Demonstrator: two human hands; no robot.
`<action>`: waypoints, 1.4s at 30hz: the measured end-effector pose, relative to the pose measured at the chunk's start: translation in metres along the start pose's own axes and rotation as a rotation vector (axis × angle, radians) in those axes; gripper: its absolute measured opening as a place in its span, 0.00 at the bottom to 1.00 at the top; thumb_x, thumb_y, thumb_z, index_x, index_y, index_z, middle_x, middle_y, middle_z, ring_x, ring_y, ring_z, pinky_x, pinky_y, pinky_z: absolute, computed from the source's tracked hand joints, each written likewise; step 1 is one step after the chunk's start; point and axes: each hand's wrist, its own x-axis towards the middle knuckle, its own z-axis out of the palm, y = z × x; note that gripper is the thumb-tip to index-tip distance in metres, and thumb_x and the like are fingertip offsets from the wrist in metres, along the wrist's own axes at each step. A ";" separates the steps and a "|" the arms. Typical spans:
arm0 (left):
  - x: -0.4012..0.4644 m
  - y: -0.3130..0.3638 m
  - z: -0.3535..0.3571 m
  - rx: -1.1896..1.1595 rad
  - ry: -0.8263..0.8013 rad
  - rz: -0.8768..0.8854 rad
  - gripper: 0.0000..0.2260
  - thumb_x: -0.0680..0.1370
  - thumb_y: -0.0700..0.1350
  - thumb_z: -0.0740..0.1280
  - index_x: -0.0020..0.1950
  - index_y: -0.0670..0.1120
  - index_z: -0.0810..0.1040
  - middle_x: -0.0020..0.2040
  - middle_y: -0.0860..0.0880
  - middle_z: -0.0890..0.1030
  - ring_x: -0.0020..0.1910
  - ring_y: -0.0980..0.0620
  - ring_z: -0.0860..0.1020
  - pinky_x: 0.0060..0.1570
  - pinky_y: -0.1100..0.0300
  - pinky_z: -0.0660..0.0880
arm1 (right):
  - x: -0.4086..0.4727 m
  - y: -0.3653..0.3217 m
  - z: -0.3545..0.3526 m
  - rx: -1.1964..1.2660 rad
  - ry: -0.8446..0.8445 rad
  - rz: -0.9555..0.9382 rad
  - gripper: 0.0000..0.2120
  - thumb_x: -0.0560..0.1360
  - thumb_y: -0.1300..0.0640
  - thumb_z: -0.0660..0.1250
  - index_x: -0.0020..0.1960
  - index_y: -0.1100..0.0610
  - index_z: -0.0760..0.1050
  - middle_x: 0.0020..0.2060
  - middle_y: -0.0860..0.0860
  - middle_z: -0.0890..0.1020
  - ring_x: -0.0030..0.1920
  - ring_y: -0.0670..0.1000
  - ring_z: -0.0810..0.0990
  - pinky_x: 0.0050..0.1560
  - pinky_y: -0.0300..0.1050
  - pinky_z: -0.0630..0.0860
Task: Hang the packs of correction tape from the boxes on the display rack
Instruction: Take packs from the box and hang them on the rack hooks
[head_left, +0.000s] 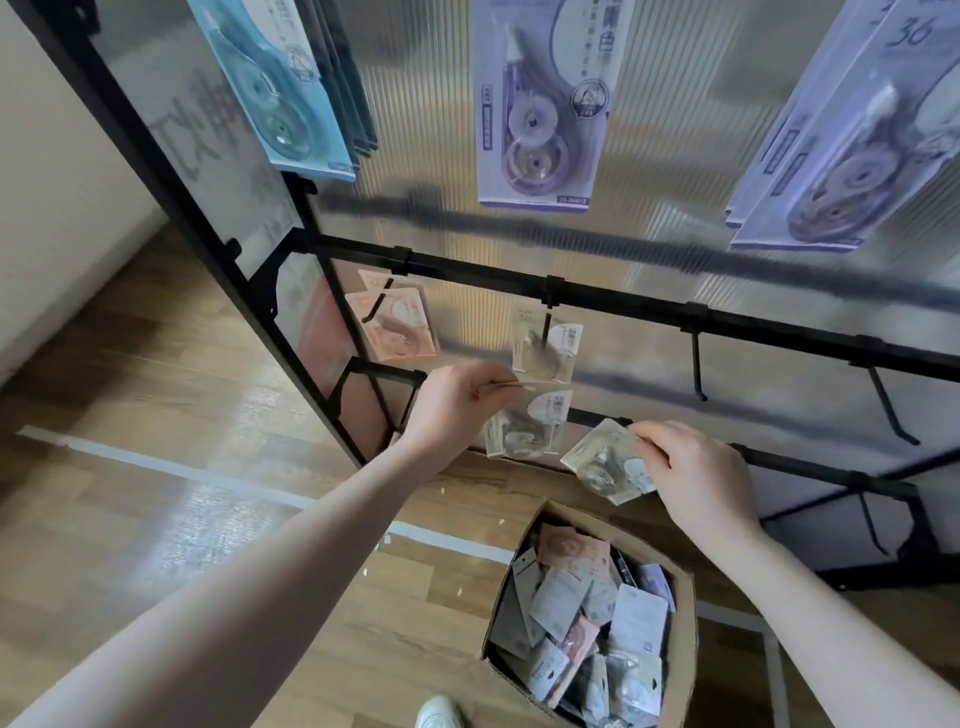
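Note:
My left hand pinches the top edge of a pale green pack of correction tape, which hangs down just below a hook. My right hand holds a second pale green pack tilted, low in front of the display rack. One pale green pack hangs on the hook above. An orange pack hangs further left. On the floor below stands an open cardboard box filled with several mixed packs.
Blue and purple packs hang on the upper row, with more purple ones at the right. Bare black hooks stick out of the rail to the right. A white shoe shows on the wooden floor.

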 end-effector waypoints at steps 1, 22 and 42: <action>0.004 0.000 0.003 -0.014 0.010 0.001 0.03 0.73 0.45 0.71 0.43 0.46 0.83 0.36 0.55 0.80 0.34 0.60 0.75 0.36 0.65 0.70 | -0.001 0.001 0.001 0.000 0.002 -0.002 0.06 0.71 0.65 0.70 0.47 0.60 0.82 0.38 0.53 0.84 0.33 0.55 0.81 0.28 0.36 0.67; 0.038 -0.018 0.037 -0.045 0.053 0.040 0.05 0.77 0.41 0.66 0.50 0.43 0.80 0.43 0.52 0.81 0.40 0.63 0.75 0.39 0.71 0.69 | 0.005 0.035 0.014 0.003 -0.003 -0.018 0.09 0.68 0.67 0.73 0.47 0.60 0.82 0.37 0.52 0.84 0.31 0.52 0.82 0.23 0.42 0.76; 0.080 -0.028 0.046 0.051 0.032 0.167 0.09 0.78 0.37 0.62 0.56 0.40 0.79 0.53 0.47 0.81 0.47 0.57 0.75 0.42 0.79 0.67 | 0.022 0.042 0.023 0.043 -0.012 -0.065 0.08 0.69 0.66 0.72 0.47 0.59 0.82 0.37 0.52 0.84 0.33 0.53 0.82 0.27 0.46 0.78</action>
